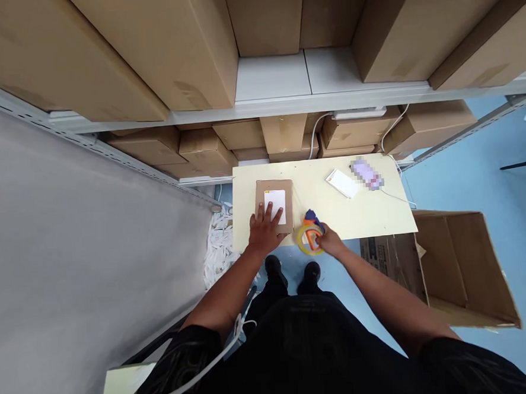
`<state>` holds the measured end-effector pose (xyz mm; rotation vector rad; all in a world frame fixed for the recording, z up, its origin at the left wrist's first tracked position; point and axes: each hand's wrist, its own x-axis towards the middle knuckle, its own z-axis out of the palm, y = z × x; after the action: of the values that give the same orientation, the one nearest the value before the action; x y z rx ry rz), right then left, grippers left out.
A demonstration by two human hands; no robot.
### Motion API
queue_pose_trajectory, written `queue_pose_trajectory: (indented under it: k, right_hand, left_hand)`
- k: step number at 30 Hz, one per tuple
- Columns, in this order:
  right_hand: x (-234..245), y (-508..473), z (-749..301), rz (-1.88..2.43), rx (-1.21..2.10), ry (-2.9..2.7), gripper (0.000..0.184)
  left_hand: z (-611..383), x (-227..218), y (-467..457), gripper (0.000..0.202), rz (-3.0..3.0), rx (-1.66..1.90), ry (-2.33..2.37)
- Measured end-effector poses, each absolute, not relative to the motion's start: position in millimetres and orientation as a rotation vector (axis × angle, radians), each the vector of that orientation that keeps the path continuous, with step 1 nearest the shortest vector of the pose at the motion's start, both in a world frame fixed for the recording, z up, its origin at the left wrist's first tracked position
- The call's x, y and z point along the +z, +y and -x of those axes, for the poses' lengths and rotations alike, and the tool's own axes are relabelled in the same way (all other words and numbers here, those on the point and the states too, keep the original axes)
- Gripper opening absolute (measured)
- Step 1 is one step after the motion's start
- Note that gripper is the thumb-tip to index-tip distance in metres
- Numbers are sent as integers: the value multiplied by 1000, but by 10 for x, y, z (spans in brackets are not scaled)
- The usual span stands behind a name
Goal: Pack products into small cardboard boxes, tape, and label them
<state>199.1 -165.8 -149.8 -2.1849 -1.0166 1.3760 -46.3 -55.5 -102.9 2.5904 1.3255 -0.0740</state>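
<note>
The small cardboard box (289, 210) lies flat toward the left end of the counter (335, 213), near its front edge, where both arms reach it easily. Its white label (280, 198) faces up, so the printed side stays readable. The left hand (264, 231) rests on top, fingers spread over the label and palm by the near edge; this grip is spread apart rather than closed around the box, probably to keep it from sliding.

Just right of the box, the right hand (330, 240) has its grip clamped on an orange and blue tape dispenser (310, 222) with a yellow-rimmed roll, held at the counter's front edge. I cannot tell whether it touches the counter or whether any tape is drawn out.

Farther right, white labels (342, 183) lie flat beside a blurred purple item (367, 174), apart from the box, which leaves the working side uncluttered. Beyond the right end, a large open carton (465, 262) stands with its mouth exposed, seemingly for easy access. Behind, a shelf (273, 77) holds larger cartons (283, 133) packed closely together, presumably to save space.
</note>
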Motion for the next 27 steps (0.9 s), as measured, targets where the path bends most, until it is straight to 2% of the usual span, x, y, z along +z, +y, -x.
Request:
queue_pose_trajectory:
  k: [2, 6, 9, 13, 18, 24, 27]
  right_hand:
    - [-1536, -1925, -1712, 2161, 1405, -1006, 68]
    - [-1621, -1949, -1319, 2158, 1330, -871, 60]
    - [-1610, -1554, -1481, 2227, 1241, -817, 54]
    - [-1513, -915, -1978, 2183, 1366, -1048, 51]
    - [-1449, -618, -2120, 2165, 1392, -1103, 58]
    - [-1465, -1423, -1977, 2153, 1362, -1039, 58]
    - [-1418, -2015, -1971, 2137, 1431, -1223, 70]
  left_hand:
    - [338, -1031, -587, 91, -2538, -53, 1417]
    - [207, -1040, -668, 98, -2444, -23, 1485]
    - [355, -1003, -637, 100, -2497, -92, 1309]
    - [681, -958, -385, 83, -2640, -222, 1062]
    - [787, -1061, -164, 93, -2716, -85, 1127]
    - [630, -1115, -211, 92, -2628, -69, 1250]
    - [549, -1119, -208, 92, -2595, -36, 1339]
